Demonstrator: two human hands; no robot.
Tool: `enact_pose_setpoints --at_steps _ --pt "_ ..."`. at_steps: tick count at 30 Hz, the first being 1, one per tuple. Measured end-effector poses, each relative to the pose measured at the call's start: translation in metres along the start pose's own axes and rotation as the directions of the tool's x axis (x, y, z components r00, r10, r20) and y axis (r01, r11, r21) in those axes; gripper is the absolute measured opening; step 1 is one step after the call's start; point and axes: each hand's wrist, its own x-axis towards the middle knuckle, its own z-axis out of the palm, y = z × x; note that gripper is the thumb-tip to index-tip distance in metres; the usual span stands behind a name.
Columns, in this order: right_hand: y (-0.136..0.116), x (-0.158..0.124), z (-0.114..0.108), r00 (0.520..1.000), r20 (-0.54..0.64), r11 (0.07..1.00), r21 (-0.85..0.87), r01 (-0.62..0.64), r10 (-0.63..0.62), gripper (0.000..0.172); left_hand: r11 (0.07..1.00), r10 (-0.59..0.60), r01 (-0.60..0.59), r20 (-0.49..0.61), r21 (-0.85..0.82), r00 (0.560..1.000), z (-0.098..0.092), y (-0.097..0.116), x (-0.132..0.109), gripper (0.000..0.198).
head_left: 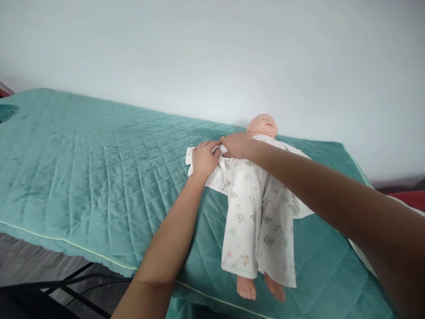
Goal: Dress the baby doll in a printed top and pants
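Note:
A baby doll lies on its back on a teal quilted table cover, head toward the wall, bare feet near the front edge. It wears a white printed garment. My left hand rests on the garment's spread sleeve at the doll's side, fingers curled onto the cloth. My right hand reaches across the doll's chest and pinches the same sleeve by the shoulder. The two hands touch each other there.
A plain pale wall runs behind the table. Black table legs and cables show below the front edge at the left. A red thing sits beyond the right end. A face hole dents the cover at far left.

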Motion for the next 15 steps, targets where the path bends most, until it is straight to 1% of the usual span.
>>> enact_pose_setpoints --at_steps 3,6,9,12,15 --pt "0.0 -0.009 -0.005 1.0 -0.019 0.999 -0.033 0.01 -0.01 0.043 0.999 0.02 -0.02 -0.01 -0.026 1.0 -0.001 0.001 -0.001 0.035" --pt "0.004 -0.018 -0.008 0.999 -0.042 0.999 -0.049 0.009 -0.011 0.04 0.998 0.028 -0.032 -0.059 -0.058 0.998 -0.001 -0.001 -0.003 0.037" --pt "0.012 -0.028 -0.01 0.999 -0.042 0.998 -0.061 -0.015 0.013 0.033 0.993 -0.008 -0.004 -0.096 -0.12 0.995 0.0 -0.005 -0.003 0.037" --pt "0.02 -0.039 -0.011 0.996 -0.089 0.996 -0.088 -0.026 0.018 0.029 0.985 -0.054 0.039 -0.087 -0.166 0.995 0.0 -0.01 -0.004 0.039" --pt "0.028 -0.049 -0.011 0.991 -0.126 0.99 -0.129 -0.049 0.032 0.03 0.985 -0.092 0.084 -0.049 -0.149 0.995 0.0 -0.013 -0.006 0.044"
